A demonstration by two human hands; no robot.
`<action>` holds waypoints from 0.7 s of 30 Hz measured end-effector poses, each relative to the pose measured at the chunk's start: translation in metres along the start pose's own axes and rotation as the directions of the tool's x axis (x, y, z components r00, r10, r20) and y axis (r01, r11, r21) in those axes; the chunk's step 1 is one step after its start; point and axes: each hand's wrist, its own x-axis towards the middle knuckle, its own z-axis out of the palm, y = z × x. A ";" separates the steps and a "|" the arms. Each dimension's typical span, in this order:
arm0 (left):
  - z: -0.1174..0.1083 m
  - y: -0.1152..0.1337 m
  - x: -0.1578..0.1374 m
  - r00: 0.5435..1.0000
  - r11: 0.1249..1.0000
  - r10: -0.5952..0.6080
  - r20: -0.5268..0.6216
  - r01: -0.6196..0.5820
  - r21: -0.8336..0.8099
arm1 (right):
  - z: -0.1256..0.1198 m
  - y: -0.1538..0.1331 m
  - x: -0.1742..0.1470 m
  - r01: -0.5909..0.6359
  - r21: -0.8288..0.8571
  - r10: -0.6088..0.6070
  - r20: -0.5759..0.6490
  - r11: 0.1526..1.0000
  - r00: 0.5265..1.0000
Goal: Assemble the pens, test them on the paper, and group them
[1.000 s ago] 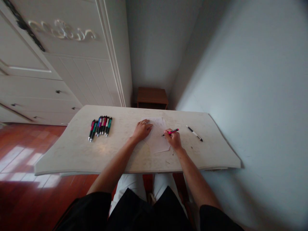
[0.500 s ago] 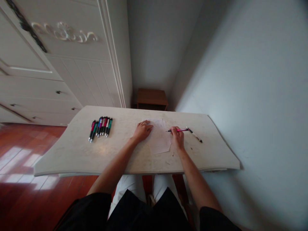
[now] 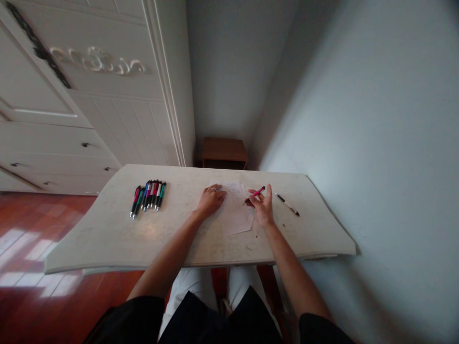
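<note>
My left hand (image 3: 211, 199) lies flat on the left edge of a sheet of white paper (image 3: 237, 215), a ring on one finger. Over the paper's right side, my right hand (image 3: 262, 206) holds a pink and black pen (image 3: 257, 192) between its fingers, with the thumb raised away from it. The pen slants, its black end pointing down and left toward the paper. Just right of that hand, a white and black pen (image 3: 287, 204) rests on the table. The writing on the sheet is too faint to read.
Several coloured pens (image 3: 148, 196) lie side by side on the left of the white table (image 3: 172, 239). A wall (image 3: 376, 143) borders the table's right side. Beyond the far edge stand a small brown wooden stand (image 3: 224, 149) and a white cabinet (image 3: 125, 119).
My right hand has turned and its thumb has lifted off the pen, which now tilts up to the right instead of lying nearly level. My left hand stays on the paper.
</note>
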 end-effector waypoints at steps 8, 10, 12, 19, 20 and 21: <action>-0.001 0.002 0.000 1.000 1.000 -0.004 0.006 0.004 0.002 | -0.005 -0.001 0.004 0.037 -0.064 -0.043 -0.100 0.997 0.994; -0.002 0.003 0.000 1.000 1.000 -0.004 0.007 0.004 0.002 | -0.006 0.000 0.004 0.056 -0.077 -0.064 -0.103 0.995 0.993; -0.003 0.004 0.000 1.000 1.000 -0.006 0.009 0.006 0.005 | -0.007 0.001 0.005 0.066 -0.086 -0.075 -0.106 0.994 0.992; -0.005 0.005 -0.001 1.000 1.000 -0.008 0.008 0.008 0.001 | -0.005 -0.001 0.003 0.058 -0.088 -0.067 -0.103 0.994 0.992; -0.005 0.005 -0.001 1.000 1.000 -0.008 0.009 0.008 0.002 | -0.004 -0.001 0.003 0.055 -0.087 -0.064 -0.100 0.995 0.993; -0.005 0.006 -0.001 1.000 1.000 -0.009 0.012 0.009 0.006 | -0.004 -0.001 0.003 0.053 -0.088 -0.062 -0.098 0.995 0.993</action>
